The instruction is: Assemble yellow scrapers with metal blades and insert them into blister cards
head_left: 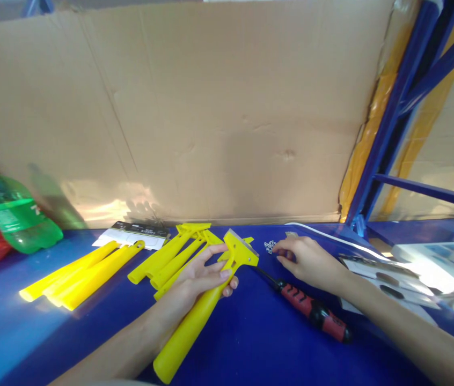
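Observation:
My left hand (197, 279) is wrapped round the neck of a yellow scraper (195, 327), which is held at a slant with its head up and a thin metal blade along the top edge. At the right, my right hand (307, 262) reaches down with curled fingers beside a small pile of tiny metal pieces (269, 247), perhaps screws or nuts. Whether a piece is between those fingertips I cannot make out. Below this hand a screwdriver (311, 310) with a red and black handle lies on the blue table (267, 348), its tip towards the scraper head.
Behind my left hand lie several yellow scraper bodies (168, 260). More yellow handles (86, 276) rest further left, by black-and-white packaging cards (134, 235). A green bottle (13, 214) leans at far left. Cardboard (211, 118) walls the back; a white cable (335, 239) runs right.

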`<state>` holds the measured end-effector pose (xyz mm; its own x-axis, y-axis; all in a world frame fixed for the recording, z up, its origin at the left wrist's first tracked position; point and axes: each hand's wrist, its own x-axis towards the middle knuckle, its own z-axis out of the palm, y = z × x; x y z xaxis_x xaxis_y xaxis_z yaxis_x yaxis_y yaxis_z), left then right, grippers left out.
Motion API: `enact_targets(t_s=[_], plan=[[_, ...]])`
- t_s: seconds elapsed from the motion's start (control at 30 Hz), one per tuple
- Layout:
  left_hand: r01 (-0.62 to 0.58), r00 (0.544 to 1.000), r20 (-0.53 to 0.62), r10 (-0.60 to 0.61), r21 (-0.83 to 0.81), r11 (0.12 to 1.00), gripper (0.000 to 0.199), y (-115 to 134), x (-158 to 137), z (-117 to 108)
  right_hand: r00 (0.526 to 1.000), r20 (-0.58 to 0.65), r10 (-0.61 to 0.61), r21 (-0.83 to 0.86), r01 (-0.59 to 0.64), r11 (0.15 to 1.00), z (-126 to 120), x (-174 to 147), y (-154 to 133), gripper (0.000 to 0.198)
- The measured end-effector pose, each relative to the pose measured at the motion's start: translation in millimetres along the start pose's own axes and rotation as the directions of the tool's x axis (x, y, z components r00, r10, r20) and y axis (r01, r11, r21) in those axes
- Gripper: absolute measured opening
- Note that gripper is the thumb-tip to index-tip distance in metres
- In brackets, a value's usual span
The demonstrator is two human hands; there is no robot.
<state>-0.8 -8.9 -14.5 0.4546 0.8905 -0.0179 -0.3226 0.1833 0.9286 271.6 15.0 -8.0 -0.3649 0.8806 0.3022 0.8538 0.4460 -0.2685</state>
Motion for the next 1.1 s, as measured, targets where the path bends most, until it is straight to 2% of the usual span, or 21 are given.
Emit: enact_targets(t_s=[0.3, 0.47, 0.6, 0.7, 0.8, 0.97, 1.1], plan=[[-0.001, 1.0, -0.005, 0.001, 0.008, 1.0, 0.055, 2, -2, 3, 0.999, 0.001, -0.046, -0.096, 0.046, 0.994, 10, 14, -2, 0.021], [0.016, 1.0, 0.011, -0.016, 0.02, 1.0, 0.061, 5, -3, 5, 0.995, -0.033, -0.092, -0.038, 0.091, 0.995, 10, 10, -2, 0.021], [0.005, 0.999, 0.047, -0.006, 0.023, 1.0, 0.058, 1, -3, 3, 0.985, -0.135, -0.106, 0.059, 0.115, 0.992, -1, -3, -20, 0.02], [-0.019, 0.995, 0.102, 0.017, 0.017, 1.0, 0.054, -4, -3, 4, 0.943, -0.308, -0.126, 0.218, 0.199, 0.955, -10, -11, -41, 0.015], [-0.022, 0.989, 0.145, 0.018, 0.025, 0.999, 0.052, -6, -3, 6, 0.899, -0.397, -0.188, 0.252, 0.303, 0.919, -11, -13, -58, 0.015], [-0.034, 0.989, 0.146, 0.032, 0.016, 0.999, 0.049, -6, -4, 9, 0.863, -0.432, -0.261, 0.236, 0.387, 0.891, -5, -11, -65, 0.015], [-0.033, 0.988, 0.149, 0.03, 0.018, 0.999, 0.048, -6, -6, 10, 0.861, -0.428, -0.275, 0.212, 0.391, 0.896, -2, -11, -66, 0.015]])
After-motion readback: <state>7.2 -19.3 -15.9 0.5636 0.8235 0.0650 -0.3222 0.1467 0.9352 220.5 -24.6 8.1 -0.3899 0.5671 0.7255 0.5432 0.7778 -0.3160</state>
